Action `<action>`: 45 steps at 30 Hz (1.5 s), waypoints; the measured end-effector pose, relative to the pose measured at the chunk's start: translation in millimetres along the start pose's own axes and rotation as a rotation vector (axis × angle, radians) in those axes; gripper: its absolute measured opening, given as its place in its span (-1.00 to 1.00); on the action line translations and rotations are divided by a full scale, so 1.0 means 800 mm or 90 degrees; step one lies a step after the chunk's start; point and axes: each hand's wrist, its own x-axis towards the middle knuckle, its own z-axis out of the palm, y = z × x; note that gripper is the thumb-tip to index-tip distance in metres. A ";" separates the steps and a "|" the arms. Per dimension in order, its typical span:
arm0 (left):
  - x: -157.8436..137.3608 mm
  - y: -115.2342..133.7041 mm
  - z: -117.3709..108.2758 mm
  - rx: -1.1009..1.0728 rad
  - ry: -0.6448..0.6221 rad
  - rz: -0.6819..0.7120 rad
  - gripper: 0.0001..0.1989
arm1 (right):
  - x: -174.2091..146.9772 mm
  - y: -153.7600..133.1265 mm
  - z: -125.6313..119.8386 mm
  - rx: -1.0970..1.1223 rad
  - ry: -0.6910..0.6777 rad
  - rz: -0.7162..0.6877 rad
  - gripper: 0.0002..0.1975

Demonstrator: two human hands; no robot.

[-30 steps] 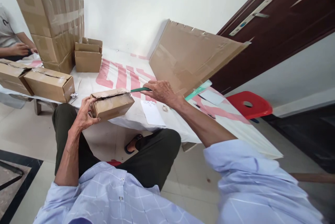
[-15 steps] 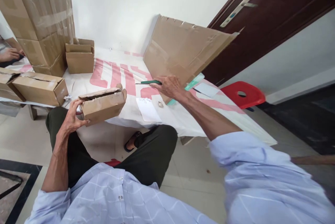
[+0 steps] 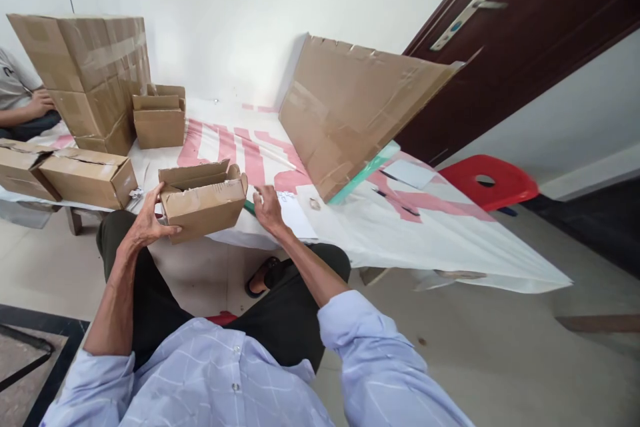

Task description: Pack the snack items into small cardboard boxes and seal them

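Note:
My left hand [image 3: 146, 220] is closed around the left end of a small brown cardboard box [image 3: 206, 212], thumb on the front and fingers behind. The box is tilted, its top open with ragged flap edges. My right hand [image 3: 270, 209] is just right of the box, fingers curled. A dark green slim handle [image 3: 249, 207] shows at those fingers, between hand and box; its tip is hidden behind the box. Under and beyond the right hand lies a white sheet of paper [image 3: 296, 215] with handwriting.
A large cardboard sheet [image 3: 365, 100] leans on the wall above a green mat [image 3: 367, 172]. A pen [image 3: 396, 200] lies on the cloth [image 3: 440, 234]. Closed boxes [image 3: 87, 174], an open box [image 3: 160, 122] and a taped stack [image 3: 95, 74] are left, near another person's hand [image 3: 41, 103].
My right hand has come left and down from the cardboard sheet to beside the small box, with the green-handled tool. The small box's top now gapes wider, and the view has shifted slightly.

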 end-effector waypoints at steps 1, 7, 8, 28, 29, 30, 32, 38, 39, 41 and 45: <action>0.004 -0.004 -0.001 -0.009 -0.005 0.000 0.32 | 0.013 -0.005 -0.007 0.028 0.028 -0.019 -0.50; 0.026 -0.015 -0.010 -0.038 -0.036 -0.005 0.36 | 0.065 -0.030 -0.048 0.195 0.014 -0.212 -0.50; 0.029 -0.016 -0.011 -0.041 -0.037 -0.003 0.35 | 0.067 -0.032 -0.053 0.192 -0.002 -0.224 -0.51; 0.045 -0.026 -0.018 -0.075 -0.066 -0.013 0.34 | 0.074 -0.083 -0.084 0.034 -0.091 -0.269 -0.67; 0.045 -0.022 -0.019 -0.094 -0.066 -0.021 0.29 | 0.069 -0.082 -0.087 0.051 -0.079 -0.266 -0.68; 0.045 -0.018 -0.020 -0.112 -0.064 -0.031 0.23 | 0.063 -0.080 -0.090 0.068 -0.068 -0.264 -0.69; 0.044 -0.010 -0.021 -0.134 -0.051 -0.058 0.07 | 0.049 -0.077 -0.097 0.099 -0.053 -0.263 -0.72; 0.041 -0.002 -0.013 -0.134 -0.010 -0.100 -0.07 | 0.009 -0.072 -0.111 0.125 -0.027 -0.268 -0.76; 0.041 -0.002 -0.011 -0.145 -0.003 -0.103 -0.09 | 0.004 -0.072 -0.111 0.123 -0.024 -0.278 -0.75; 0.042 -0.001 -0.009 -0.164 0.003 -0.109 -0.09 | -0.006 -0.074 -0.107 0.125 -0.025 -0.314 -0.74; 0.042 0.004 -0.005 -0.146 -0.021 -0.095 0.15 | -0.013 -0.073 -0.089 0.198 0.030 -0.376 -0.70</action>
